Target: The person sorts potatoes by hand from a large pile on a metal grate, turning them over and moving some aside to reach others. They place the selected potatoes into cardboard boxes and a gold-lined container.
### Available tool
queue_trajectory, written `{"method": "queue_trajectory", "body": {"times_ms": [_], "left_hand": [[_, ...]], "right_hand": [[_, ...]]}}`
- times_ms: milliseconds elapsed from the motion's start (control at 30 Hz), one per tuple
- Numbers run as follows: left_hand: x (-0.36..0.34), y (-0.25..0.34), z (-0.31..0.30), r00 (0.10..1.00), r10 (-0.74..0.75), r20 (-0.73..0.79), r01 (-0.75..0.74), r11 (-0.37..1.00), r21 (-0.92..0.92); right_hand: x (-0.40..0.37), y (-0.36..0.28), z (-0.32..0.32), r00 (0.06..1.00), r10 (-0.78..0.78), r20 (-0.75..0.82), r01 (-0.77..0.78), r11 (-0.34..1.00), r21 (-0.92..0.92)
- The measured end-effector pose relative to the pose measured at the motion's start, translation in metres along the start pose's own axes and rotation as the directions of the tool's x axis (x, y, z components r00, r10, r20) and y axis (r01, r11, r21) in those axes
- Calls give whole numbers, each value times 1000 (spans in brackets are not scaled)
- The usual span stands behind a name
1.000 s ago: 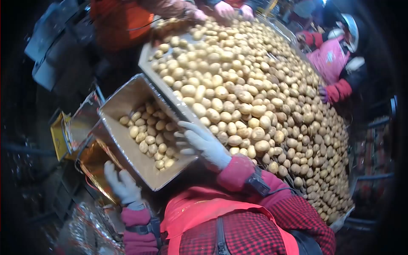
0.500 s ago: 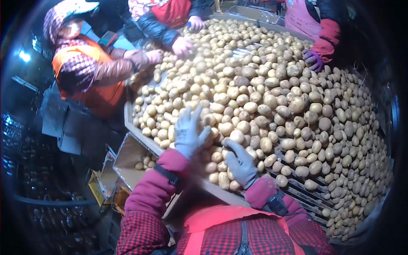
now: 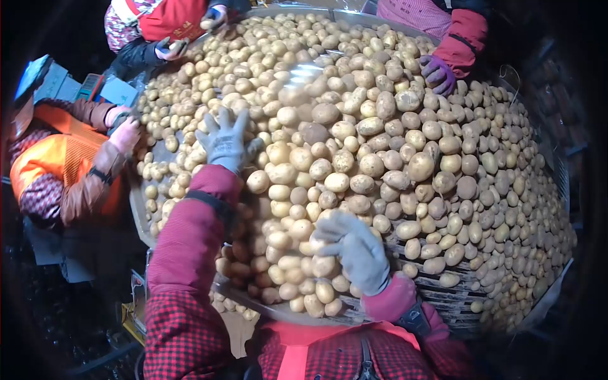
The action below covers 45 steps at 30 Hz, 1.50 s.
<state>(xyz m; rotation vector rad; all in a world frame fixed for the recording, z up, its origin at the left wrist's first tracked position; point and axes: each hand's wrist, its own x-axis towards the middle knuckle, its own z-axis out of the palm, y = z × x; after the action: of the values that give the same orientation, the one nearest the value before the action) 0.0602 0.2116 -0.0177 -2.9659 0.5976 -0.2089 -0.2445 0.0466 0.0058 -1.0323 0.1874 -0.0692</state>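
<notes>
A wide heap of potatoes (image 3: 373,161) covers the sorting table (image 3: 140,218). My left hand (image 3: 226,140), in a grey glove, reaches onto the left part of the heap with its fingers spread and nothing gripped. Nearer to my body, my right hand (image 3: 362,254), also gloved in grey, rests over potatoes at the front edge, fingers apart and palm down. Loose potatoes lie between both hands. Dark slats (image 3: 437,288) show to the right of my right hand.
Co-workers in aprons stand around the far side: one in orange (image 3: 66,155) at left, one in red (image 3: 174,22) at top left, one in pink (image 3: 415,16) at top right. Below the front edge, more potatoes lie in a box (image 3: 237,332).
My left hand has moved farther forward and left over the heap. The view has shifted; potatoes near the front edge lie differently. The co-workers' hands at left have changed position.
</notes>
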Motion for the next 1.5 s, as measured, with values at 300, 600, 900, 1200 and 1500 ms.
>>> {"method": "queue_trajectory", "body": {"times_ms": [300, 600, 900, 1200, 1500], "left_hand": [[39, -13, 20, 991, 22, -135, -36, 995, -98], [36, 103, -30, 875, 479, 69, -417, 818, -395], [19, 95, -29, 931, 253, 261, 98, 517, -851], [-78, 26, -60, 967, 250, 42, 217, -733, -644], [-134, 2, -59, 987, -31, 159, 105, -622, -776]], "right_hand": [[37, 15, -44, 993, 10, -120, 20, 970, 243], [44, 9, -62, 995, 93, 24, -96, 933, 347], [45, 9, -63, 983, 169, 74, -185, 869, 460], [44, 13, -66, 984, 140, 113, -177, 863, 472], [43, 19, -70, 987, 153, 56, -163, 921, 355]]}}
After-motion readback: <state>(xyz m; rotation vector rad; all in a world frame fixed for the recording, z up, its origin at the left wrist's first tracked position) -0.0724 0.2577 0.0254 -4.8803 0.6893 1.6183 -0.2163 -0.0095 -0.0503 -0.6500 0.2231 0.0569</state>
